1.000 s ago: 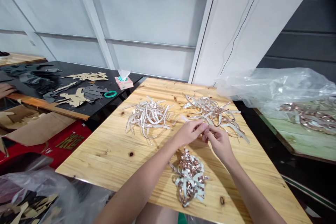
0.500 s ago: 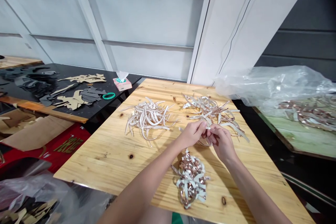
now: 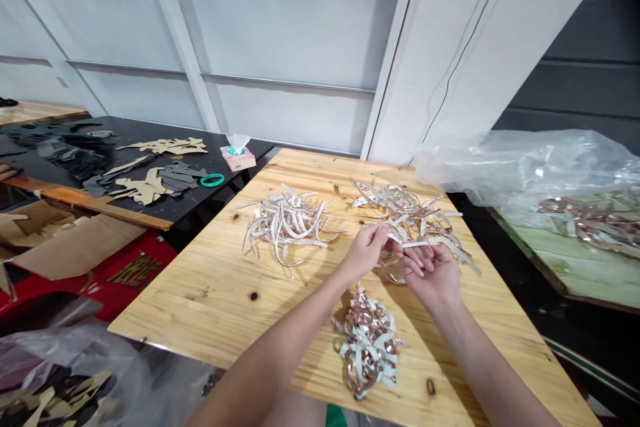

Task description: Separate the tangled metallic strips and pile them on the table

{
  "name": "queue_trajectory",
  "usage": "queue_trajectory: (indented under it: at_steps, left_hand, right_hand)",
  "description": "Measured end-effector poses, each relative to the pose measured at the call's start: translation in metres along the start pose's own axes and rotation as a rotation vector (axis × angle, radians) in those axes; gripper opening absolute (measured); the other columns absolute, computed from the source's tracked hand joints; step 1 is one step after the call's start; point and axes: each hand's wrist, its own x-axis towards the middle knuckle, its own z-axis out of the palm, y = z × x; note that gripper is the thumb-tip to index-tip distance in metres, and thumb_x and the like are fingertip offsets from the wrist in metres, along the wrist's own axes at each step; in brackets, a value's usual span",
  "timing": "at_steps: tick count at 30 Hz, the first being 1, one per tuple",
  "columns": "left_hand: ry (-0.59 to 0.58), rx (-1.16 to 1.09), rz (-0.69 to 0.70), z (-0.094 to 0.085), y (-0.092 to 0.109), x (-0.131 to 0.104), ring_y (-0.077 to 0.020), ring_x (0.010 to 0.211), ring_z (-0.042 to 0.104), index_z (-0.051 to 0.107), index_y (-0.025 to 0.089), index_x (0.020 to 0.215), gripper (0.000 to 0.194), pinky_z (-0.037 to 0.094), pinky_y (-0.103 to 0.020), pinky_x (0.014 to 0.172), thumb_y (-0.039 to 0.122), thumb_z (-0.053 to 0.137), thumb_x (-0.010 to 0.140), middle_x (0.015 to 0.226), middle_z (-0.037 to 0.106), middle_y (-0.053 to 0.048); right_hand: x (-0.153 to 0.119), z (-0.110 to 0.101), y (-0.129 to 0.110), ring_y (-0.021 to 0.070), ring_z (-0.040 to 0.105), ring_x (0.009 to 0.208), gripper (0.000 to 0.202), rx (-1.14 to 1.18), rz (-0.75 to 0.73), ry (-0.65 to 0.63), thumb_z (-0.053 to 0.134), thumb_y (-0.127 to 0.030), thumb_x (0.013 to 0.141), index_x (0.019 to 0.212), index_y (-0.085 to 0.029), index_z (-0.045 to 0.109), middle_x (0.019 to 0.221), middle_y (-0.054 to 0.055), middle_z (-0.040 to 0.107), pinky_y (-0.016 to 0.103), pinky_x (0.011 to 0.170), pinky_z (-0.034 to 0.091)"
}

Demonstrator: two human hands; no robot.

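Note:
My left hand [image 3: 367, 250] pinches a thin pale strip [image 3: 415, 244] over the wooden table. Palm up, my right hand [image 3: 433, 270] has its fingers partly spread beneath the strip, which lies across them. Behind both hands is a loose pile of white and copper strips [image 3: 400, 203]. A second pile of curved whitish strips [image 3: 287, 220] lies to the left. Nearer me, between my forearms, sits a clump of shiny copper and pale curled pieces [image 3: 367, 340].
The wooden table [image 3: 200, 307] fills the middle. On the black table [image 3: 175, 210] at left are cut pieces, a green ring [image 3: 213, 179] and a tissue box [image 3: 239, 157]. Clear plastic [image 3: 530, 163] covers more strips at right. A person's hand [image 3: 7, 172] shows at far left.
My right hand has turned palm up and its fingers have opened, showing more of the strip. My left hand keeps its pinch. The view has shifted slightly, and another person's hand has appeared at far left.

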Motion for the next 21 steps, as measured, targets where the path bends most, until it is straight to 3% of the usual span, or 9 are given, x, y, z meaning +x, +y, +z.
queue_trajectory:
  at_steps: [3, 6, 9, 14, 17, 21]
  left_hand:
    - [0.028, 0.13, 0.032, -0.007, 0.003, -0.001, -0.017, 0.069, 0.063, 0.056, 0.017, 0.083, 0.045, 0.052, -0.031, 0.073, 0.058, 0.044, 0.097, 0.074, 0.065, -0.004]
    - [0.066, 0.35, 0.081, -0.009, 0.009, -0.004, -0.0174, 0.072, 0.062, 0.058, 0.017, 0.085, 0.046, 0.049, -0.029, 0.072, 0.057, 0.04, 0.099, 0.075, 0.064, -0.004]
    - [0.084, 0.513, 0.146, -0.006, 0.013, -0.007, -0.0159, 0.072, 0.058, 0.058, 0.017, 0.084, 0.045, 0.045, -0.027, 0.071, 0.052, 0.037, 0.101, 0.075, 0.061, -0.003]
    - [0.099, 0.519, 0.156, -0.003, 0.016, -0.01, -0.0154, 0.071, 0.055, 0.054, 0.018, 0.08, 0.052, 0.044, -0.027, 0.072, 0.056, 0.027, 0.102, 0.073, 0.056, -0.002]
    - [0.003, 0.566, 0.161, -0.005, 0.016, -0.01, -0.0165, 0.076, 0.054, 0.052, 0.018, 0.079, 0.051, 0.044, -0.027, 0.073, 0.061, 0.034, 0.099, 0.078, 0.056, -0.002]
    - [-0.06, 0.681, 0.16, -0.002, 0.014, -0.009, -0.0163, 0.077, 0.052, 0.05, 0.019, 0.075, 0.047, 0.041, -0.028, 0.076, 0.052, 0.031, 0.102, 0.077, 0.054, -0.002]
  right_hand:
    - [-0.001, 0.003, 0.003, 0.0087, 0.032, 0.042, 0.03, -0.191, -0.025, 0.024, 0.058, -0.035, 0.082, 0.059, -0.02, 0.046, 0.048, -0.006, 0.033, 0.02, 0.038, 0.035]
    - [-0.001, 0.002, 0.01, 0.0099, 0.035, 0.042, 0.037, -0.582, -0.153, 0.042, 0.062, -0.051, 0.084, 0.065, -0.021, 0.053, 0.05, -0.006, 0.039, 0.022, 0.036, 0.035]
    - [0.001, -0.003, 0.016, 0.011, 0.041, 0.041, 0.028, -0.931, -0.262, -0.01, 0.07, -0.043, 0.083, 0.072, -0.021, 0.057, 0.051, -0.006, 0.046, 0.024, 0.038, 0.04]
    - [-0.001, -0.006, 0.017, 0.0164, 0.058, 0.051, 0.022, -1.099, -0.321, -0.088, 0.062, -0.039, 0.09, 0.077, -0.022, 0.057, 0.059, -0.002, 0.059, 0.029, 0.051, 0.05]
    - [-0.006, -0.002, 0.017, 0.0159, 0.057, 0.052, 0.023, -1.186, -0.387, -0.117, 0.058, -0.039, 0.094, 0.078, -0.022, 0.055, 0.061, -0.001, 0.06, 0.028, 0.052, 0.047]
    - [-0.01, 0.001, 0.016, 0.0142, 0.051, 0.053, 0.024, -1.249, -0.427, -0.159, 0.056, -0.037, 0.096, 0.077, -0.022, 0.053, 0.059, -0.003, 0.055, 0.026, 0.051, 0.04]
